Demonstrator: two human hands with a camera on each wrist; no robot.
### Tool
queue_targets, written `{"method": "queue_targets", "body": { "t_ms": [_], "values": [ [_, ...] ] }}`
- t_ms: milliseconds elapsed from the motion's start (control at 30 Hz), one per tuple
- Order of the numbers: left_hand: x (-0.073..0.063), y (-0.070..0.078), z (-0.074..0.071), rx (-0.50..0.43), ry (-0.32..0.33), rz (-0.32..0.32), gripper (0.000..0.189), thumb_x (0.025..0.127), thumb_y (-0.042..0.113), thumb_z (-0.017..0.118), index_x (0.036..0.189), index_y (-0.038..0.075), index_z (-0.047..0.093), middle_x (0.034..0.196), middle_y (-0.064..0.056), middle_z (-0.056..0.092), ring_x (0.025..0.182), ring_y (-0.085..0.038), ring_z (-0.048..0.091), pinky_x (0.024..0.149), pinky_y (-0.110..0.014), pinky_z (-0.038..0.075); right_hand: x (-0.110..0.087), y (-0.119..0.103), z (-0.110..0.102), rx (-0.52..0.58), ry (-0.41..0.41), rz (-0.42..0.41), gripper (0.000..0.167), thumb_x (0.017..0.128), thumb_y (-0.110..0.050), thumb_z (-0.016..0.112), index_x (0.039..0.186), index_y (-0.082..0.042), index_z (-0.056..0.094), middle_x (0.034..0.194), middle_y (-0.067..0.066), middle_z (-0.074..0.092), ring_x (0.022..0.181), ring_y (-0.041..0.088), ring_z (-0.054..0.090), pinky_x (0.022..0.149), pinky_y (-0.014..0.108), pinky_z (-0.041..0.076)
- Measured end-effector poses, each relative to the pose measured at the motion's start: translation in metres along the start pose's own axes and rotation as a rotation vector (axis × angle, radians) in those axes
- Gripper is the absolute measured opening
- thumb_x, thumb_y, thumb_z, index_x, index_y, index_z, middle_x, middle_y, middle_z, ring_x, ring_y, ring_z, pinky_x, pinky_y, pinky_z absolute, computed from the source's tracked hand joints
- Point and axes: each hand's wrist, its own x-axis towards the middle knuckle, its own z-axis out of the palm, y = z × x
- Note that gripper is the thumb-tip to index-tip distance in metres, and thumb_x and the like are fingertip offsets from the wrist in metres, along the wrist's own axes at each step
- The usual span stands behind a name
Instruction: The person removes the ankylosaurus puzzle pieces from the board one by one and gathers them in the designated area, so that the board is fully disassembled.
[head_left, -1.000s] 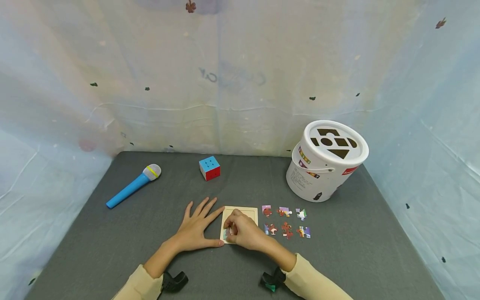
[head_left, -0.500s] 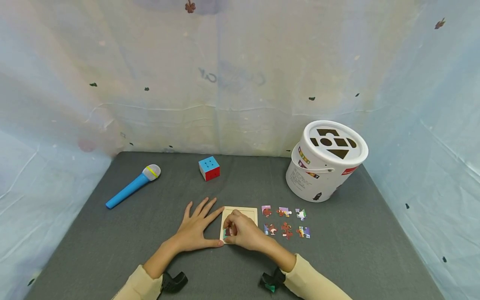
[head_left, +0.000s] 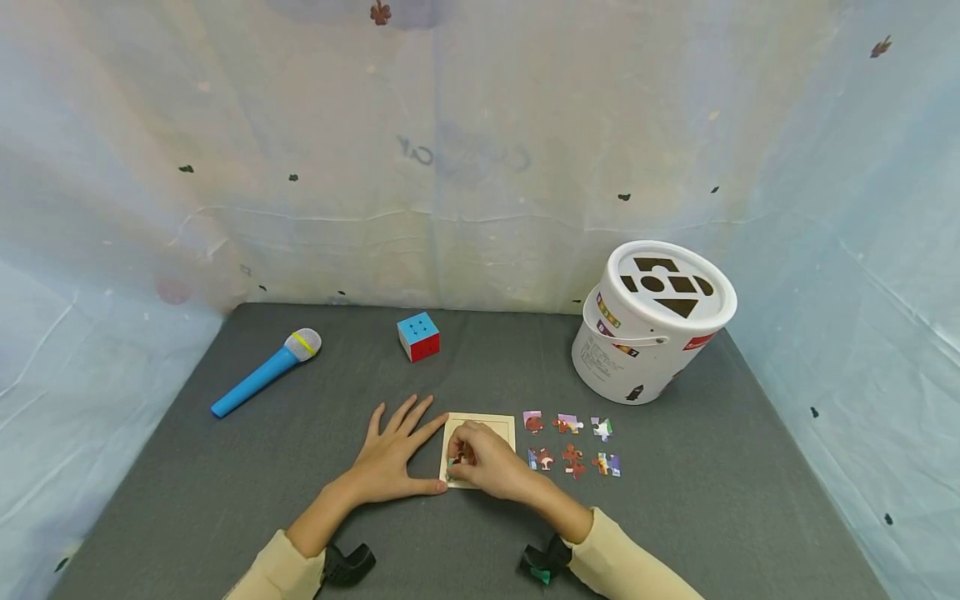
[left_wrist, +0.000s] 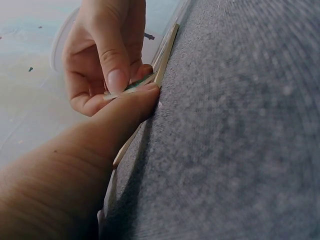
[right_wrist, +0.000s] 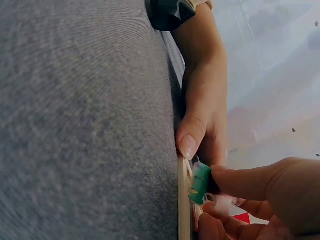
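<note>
A pale wooden puzzle tray (head_left: 504, 423) lies on the grey table. My left hand (head_left: 393, 462) is spread flat beside it, thumb and index fingertip at its left edge. Over the tray's lower left corner, my right hand (head_left: 486, 460) pinches a jigsaw puzzle piece (right_wrist: 201, 183) between thumb and fingers. The piece shows green in the right wrist view and stands tilted at the tray's rim. My right hand hides much of the tray's inside. In the left wrist view, the left thumb (left_wrist: 135, 106) presses on the tray's edge just below the piece.
Several loose puzzle pieces (head_left: 573, 460) lie in two rows right of the tray. Behind them stands a white bucket (head_left: 622, 367) with shape holes in its lid. A toy cube (head_left: 420, 337) and a blue microphone (head_left: 258, 379) lie farther back.
My right fingers have shifted slightly at the tray's lower left corner, and the pinched piece has changed its tilt. The left hand has stayed in place.
</note>
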Motion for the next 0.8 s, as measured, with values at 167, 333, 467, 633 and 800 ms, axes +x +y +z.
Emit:
{"method": "queue_targets", "body": {
  "t_ms": [167,333,467,633,800],
  "values": [
    [-0.0001,0.0007,-0.0004,0.011,0.009,0.003,0.1,0.077,0.081,0.06,0.154,0.019,0.042,0.16,-0.017,0.029,0.146,-0.043,0.022,0.105,-0.075,0.007,-0.0005,-0.0004,-0.0019,0.075,-0.037,0.025,0.016,0.087,-0.002,0.075,0.087,-0.005,0.06,0.079,0.001,0.054,0.066,0.002,0.045,0.06,0.019,0.04],
    [-0.0002,0.0027,-0.0023,-0.001,0.003,-0.001,0.101,0.076,0.08,0.061,0.154,0.02,0.041,0.161,-0.016,0.028,0.147,-0.042,0.021,0.107,-0.074,0.005,-0.0011,-0.0014,-0.0033,0.152,-0.071,0.052,0.013,0.089,0.002,0.071,0.088,-0.003,0.059,0.074,-0.003,0.053,0.061,0.001,0.042,0.057,0.019,0.038],
    [0.0001,0.0023,-0.0018,-0.006,0.003,0.0,0.101,0.076,0.08,0.062,0.154,0.019,0.041,0.161,-0.016,0.028,0.147,-0.042,0.021,0.106,-0.074,0.005,-0.0017,-0.0028,-0.005,0.185,-0.086,0.073,0.01,0.092,0.002,0.068,0.089,-0.003,0.06,0.078,-0.002,0.056,0.063,0.001,0.043,0.06,0.019,0.039],
    [0.0006,0.0008,-0.0005,-0.003,0.003,0.001,0.101,0.077,0.081,0.06,0.154,0.019,0.041,0.161,-0.016,0.028,0.147,-0.043,0.021,0.106,-0.074,0.004,-0.002,-0.0018,-0.0062,0.209,-0.085,0.072,0.008,0.092,0.002,0.067,0.091,-0.002,0.061,0.082,0.002,0.061,0.067,0.004,0.048,0.062,0.019,0.042],
    [0.0003,-0.0002,0.0001,0.002,0.003,0.003,0.101,0.077,0.081,0.06,0.154,0.019,0.042,0.161,-0.016,0.028,0.147,-0.043,0.021,0.106,-0.074,0.004,-0.0026,-0.0005,-0.0066,0.227,-0.082,0.074,0.008,0.092,0.003,0.068,0.091,-0.001,0.061,0.083,0.003,0.062,0.07,0.005,0.052,0.063,0.021,0.044]
  ]
}}
